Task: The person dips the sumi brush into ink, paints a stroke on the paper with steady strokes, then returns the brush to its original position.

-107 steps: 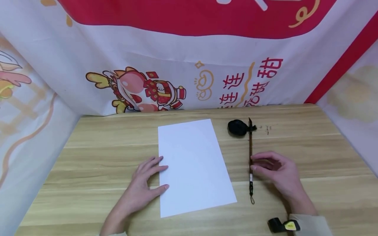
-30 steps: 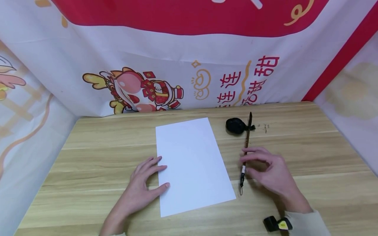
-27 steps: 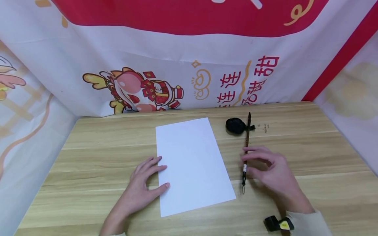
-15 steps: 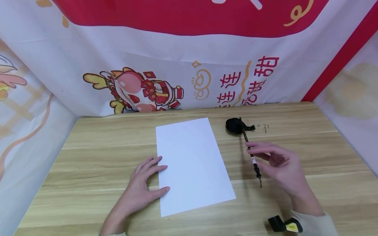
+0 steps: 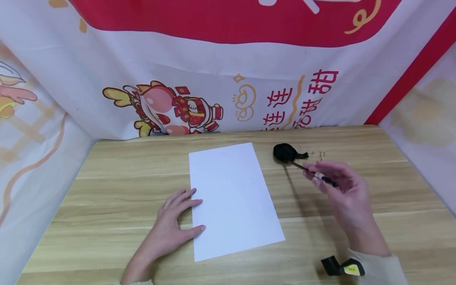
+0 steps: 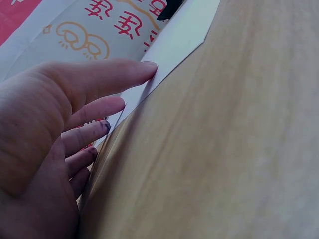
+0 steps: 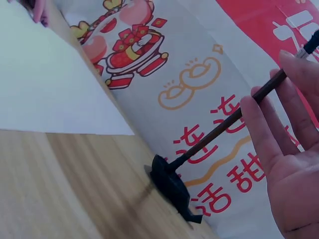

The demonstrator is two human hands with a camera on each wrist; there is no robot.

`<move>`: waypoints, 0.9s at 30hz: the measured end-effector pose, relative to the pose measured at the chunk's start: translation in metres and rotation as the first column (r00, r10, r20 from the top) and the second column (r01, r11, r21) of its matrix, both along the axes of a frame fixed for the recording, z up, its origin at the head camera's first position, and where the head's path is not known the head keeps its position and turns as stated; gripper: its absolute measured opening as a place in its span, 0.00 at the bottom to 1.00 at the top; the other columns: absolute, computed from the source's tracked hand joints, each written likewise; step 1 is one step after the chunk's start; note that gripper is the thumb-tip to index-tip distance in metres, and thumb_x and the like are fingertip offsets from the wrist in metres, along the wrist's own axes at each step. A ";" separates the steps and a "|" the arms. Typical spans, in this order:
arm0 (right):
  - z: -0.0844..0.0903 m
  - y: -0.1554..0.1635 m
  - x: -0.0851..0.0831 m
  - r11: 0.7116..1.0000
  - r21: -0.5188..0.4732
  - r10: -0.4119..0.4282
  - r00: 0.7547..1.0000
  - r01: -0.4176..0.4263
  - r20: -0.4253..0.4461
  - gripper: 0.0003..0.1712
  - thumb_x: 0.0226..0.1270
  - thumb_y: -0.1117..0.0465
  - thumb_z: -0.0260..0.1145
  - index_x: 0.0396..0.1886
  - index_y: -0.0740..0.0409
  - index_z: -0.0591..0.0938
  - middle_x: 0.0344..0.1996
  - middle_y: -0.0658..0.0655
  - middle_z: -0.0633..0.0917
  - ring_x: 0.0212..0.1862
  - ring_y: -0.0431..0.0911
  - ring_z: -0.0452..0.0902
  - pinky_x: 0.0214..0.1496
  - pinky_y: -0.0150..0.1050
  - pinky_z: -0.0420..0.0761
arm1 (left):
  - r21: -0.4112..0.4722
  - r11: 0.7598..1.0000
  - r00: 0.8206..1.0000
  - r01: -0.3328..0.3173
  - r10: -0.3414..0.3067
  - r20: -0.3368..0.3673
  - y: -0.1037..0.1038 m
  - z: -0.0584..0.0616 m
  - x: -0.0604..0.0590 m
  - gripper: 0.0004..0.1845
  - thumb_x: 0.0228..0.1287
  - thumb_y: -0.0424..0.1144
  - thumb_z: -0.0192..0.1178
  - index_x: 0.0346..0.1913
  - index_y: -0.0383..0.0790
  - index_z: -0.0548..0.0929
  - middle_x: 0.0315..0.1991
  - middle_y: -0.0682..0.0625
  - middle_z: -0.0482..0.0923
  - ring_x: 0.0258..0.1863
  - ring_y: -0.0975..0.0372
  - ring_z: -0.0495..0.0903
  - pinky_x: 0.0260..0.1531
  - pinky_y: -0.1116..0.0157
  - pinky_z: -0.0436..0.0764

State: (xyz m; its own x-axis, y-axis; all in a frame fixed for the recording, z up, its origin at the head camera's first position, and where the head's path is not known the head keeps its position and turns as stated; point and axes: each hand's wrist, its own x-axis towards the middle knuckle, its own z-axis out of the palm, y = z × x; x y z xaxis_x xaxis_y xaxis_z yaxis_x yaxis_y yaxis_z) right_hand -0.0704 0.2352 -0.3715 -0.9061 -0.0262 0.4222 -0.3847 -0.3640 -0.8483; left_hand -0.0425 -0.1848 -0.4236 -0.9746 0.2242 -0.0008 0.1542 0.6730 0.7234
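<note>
My right hand [image 5: 350, 196] pinches a writing brush [image 7: 214, 132] by the upper part of its dark shaft, above the table. The brush leans, with its tip down in a small black ink dish [image 5: 283, 152] that has a short stub handle. In the right wrist view the bristles are hidden inside the dish. A blank white sheet of paper [image 5: 235, 204] lies left of the dish. My left hand [image 5: 172, 227] rests at the sheet's left edge, fingers spread, thumb and fingertips on the paper. Dark stains mark some of its fingertips [image 6: 105, 126].
Small dark ink marks [image 5: 320, 155] show on the wooden table [image 5: 124, 190] right of the dish. A printed cloth [image 5: 228, 87] hangs along the table's back edge, with more cloth at both sides. A black and yellow device [image 5: 343, 267] sits at my right wrist.
The brush, which lay across the dish's handle, has been lifted and tilted, its tip now in the dish. My right hand rose and moved right; the left hand and paper stay put.
</note>
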 end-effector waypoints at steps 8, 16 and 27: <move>0.032 -0.018 -0.021 0.968 0.048 -0.251 0.965 0.248 0.071 0.21 0.71 0.80 0.66 0.63 0.74 0.78 0.50 0.62 0.91 0.54 0.52 0.91 0.58 0.43 0.90 | -0.005 1.000 1.000 0.000 0.000 0.000 -0.001 0.000 -0.001 0.34 0.57 0.52 0.82 0.68 0.56 0.85 0.84 0.53 0.66 0.85 0.44 0.55 0.77 0.24 0.49; 0.052 -0.035 -0.053 0.855 0.211 -0.493 0.869 0.475 0.039 0.10 0.71 0.72 0.72 0.50 0.63 0.85 0.44 0.56 0.88 0.49 0.47 0.90 0.44 0.34 0.92 | 0.003 1.000 1.000 0.002 -0.002 0.003 0.001 0.000 0.000 0.34 0.57 0.52 0.82 0.67 0.56 0.85 0.83 0.54 0.66 0.85 0.44 0.55 0.77 0.24 0.49; 0.040 -0.049 -0.070 0.745 0.384 -0.571 0.819 0.546 -0.055 0.12 0.79 0.64 0.67 0.55 0.67 0.83 0.52 0.50 0.85 0.51 0.43 0.86 0.42 0.32 0.91 | -0.002 1.000 1.000 -0.001 0.001 -0.016 0.000 -0.001 0.000 0.33 0.57 0.52 0.82 0.67 0.56 0.85 0.83 0.53 0.67 0.85 0.44 0.56 0.76 0.25 0.50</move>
State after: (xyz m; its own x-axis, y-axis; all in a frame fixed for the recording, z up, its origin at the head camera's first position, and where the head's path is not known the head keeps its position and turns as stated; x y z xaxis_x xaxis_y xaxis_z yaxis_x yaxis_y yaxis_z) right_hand -0.1407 0.1859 -0.3311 -0.8315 0.3527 0.4292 -0.3622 0.2415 -0.9003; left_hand -0.0428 -0.1847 -0.4245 -0.9748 0.2228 0.0141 0.1647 0.6749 0.7193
